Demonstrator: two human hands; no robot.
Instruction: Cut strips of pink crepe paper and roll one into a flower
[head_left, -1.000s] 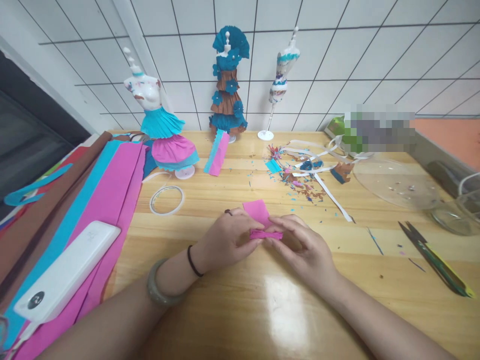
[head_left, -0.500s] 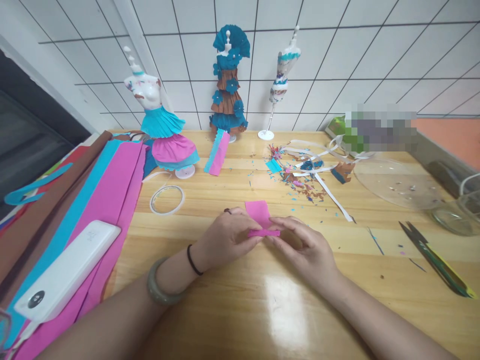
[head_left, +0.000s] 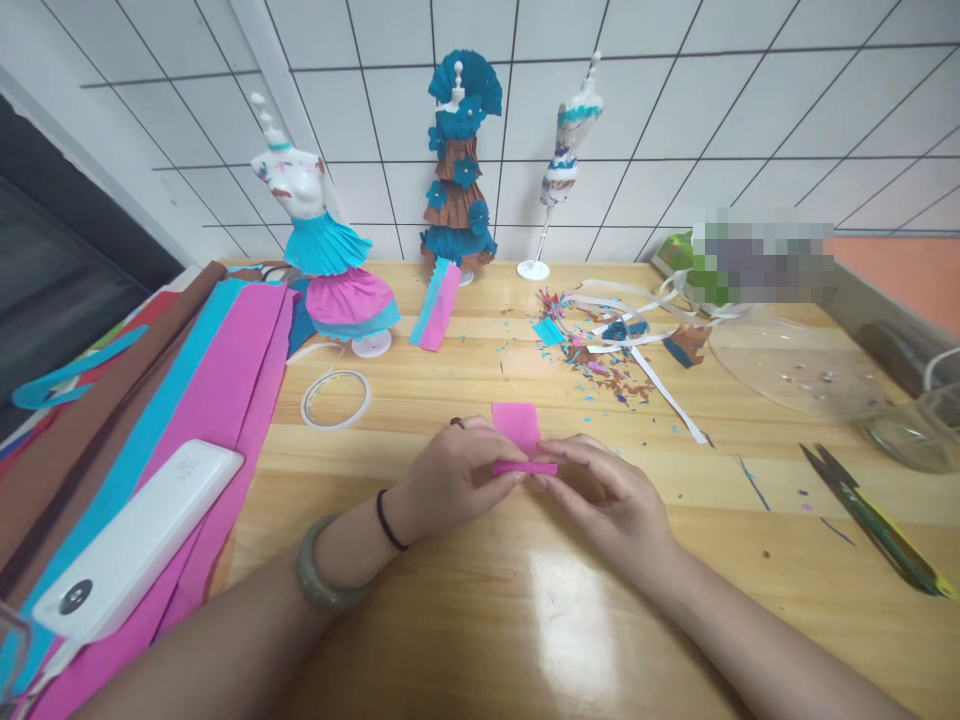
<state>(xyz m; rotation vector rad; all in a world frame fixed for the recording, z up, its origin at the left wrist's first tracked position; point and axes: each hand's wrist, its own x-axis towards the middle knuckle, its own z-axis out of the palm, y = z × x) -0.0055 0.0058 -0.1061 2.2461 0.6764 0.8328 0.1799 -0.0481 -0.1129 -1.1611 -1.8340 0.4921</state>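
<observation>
Between my two hands is a strip of pink crepe paper (head_left: 516,425), its near end folded into a narrow, thick band and its far end lying flat beyond my fingers. My left hand (head_left: 457,470) pinches the left side of the fold between thumb and fingers. From the right, my right hand (head_left: 611,490) pinches the same fold with thumb and forefinger. Farther back, a blue-and-pink paper piece (head_left: 436,306) lies near a small dress form (head_left: 300,200) in a pleated blue and pink skirt.
A roll of tape (head_left: 335,400) lies left of centre. Crepe sheets (head_left: 217,370) with a white power bank (head_left: 139,540) cover the left. Scissors (head_left: 874,520) and a clear plate (head_left: 795,370) are at right, paper scraps (head_left: 600,350) behind. A dressed form (head_left: 457,170) and bare form (head_left: 566,150) stand at the wall.
The folded end of the pink strip looks slightly flatter and straighter between my fingers. Both hands stay in nearly the same place.
</observation>
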